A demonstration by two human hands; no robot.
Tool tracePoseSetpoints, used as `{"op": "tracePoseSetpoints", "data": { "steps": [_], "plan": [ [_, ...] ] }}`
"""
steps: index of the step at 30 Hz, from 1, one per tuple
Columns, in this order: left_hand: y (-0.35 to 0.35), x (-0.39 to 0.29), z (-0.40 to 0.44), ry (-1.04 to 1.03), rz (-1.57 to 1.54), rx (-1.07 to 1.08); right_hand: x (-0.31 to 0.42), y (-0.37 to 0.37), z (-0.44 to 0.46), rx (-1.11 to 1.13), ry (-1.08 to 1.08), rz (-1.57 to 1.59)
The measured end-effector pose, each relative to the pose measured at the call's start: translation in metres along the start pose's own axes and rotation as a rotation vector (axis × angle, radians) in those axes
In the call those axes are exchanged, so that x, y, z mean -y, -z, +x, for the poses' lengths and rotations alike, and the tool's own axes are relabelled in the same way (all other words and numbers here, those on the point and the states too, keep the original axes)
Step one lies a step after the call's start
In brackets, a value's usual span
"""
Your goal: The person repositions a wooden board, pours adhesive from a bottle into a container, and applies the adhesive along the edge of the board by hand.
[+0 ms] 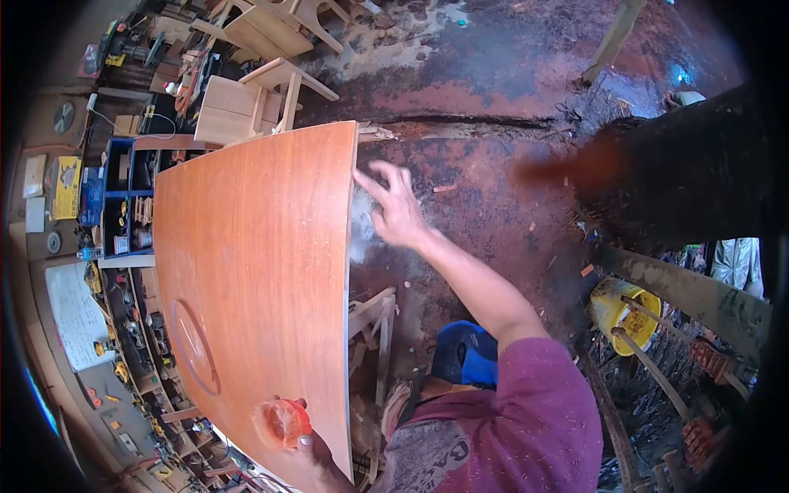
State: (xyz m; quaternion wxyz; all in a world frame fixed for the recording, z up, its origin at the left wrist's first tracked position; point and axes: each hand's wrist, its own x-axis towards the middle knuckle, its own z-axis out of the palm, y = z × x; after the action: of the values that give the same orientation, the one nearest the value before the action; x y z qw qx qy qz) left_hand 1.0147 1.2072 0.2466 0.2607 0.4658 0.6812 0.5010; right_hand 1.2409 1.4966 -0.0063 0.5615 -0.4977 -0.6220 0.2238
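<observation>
A large reddish-brown wooden panel (263, 263) spreads across the left and middle of the view, its long pale edge facing right. My right hand (397, 201) is at that edge near the far corner. Its forefinger reaches to the edge, the other fingers are loosely bent and apart, and nothing is in it. At the bottom, my left hand (316, 467) grips a round, hollow, red-orange object (283, 422) above the near part of the panel. Whether this is a small tub or a roll of tape I cannot tell. A thin brown ring (212, 368) lies on the panel.
Pale wooden furniture pieces (246, 107) stand beyond the panel. Along the left are a blue shelf unit (120, 193), tools and a whiteboard (76, 316). A yellow bucket (606, 306) stands at right near a dark post (682, 168). Wood scraps lie on the stained floor (485, 205).
</observation>
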Motion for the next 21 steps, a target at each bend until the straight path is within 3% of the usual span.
{"op": "tracePoseSetpoints", "data": {
  "steps": [2,5,8,12,15,16,21],
  "plan": [
    [0.003,0.003,-0.003,0.006,-0.012,0.014,0.001,0.001,-0.010,0.014,-0.055,0.075],
    [-0.034,-0.016,-0.001,-0.029,0.103,-0.134,-0.007,0.003,0.017,-0.084,-0.143,0.151],
    [-0.026,-0.018,0.004,-0.048,0.118,-0.071,-0.005,-0.003,0.032,-0.043,-0.071,0.003],
    [-0.027,-0.017,0.005,-0.044,0.089,-0.086,0.029,-0.012,-0.046,0.124,0.032,-0.165],
    [-0.028,-0.021,0.002,-0.011,0.094,-0.110,0.046,-0.010,-0.066,-0.001,-0.069,-0.037],
    [-0.023,-0.017,-0.001,-0.038,0.108,-0.092,0.039,-0.012,-0.054,-0.153,-0.147,-0.003],
    [-0.002,0.011,-0.007,-0.081,0.114,-0.059,0.013,-0.002,0.011,-0.087,-0.129,-0.117]
  ]
}}
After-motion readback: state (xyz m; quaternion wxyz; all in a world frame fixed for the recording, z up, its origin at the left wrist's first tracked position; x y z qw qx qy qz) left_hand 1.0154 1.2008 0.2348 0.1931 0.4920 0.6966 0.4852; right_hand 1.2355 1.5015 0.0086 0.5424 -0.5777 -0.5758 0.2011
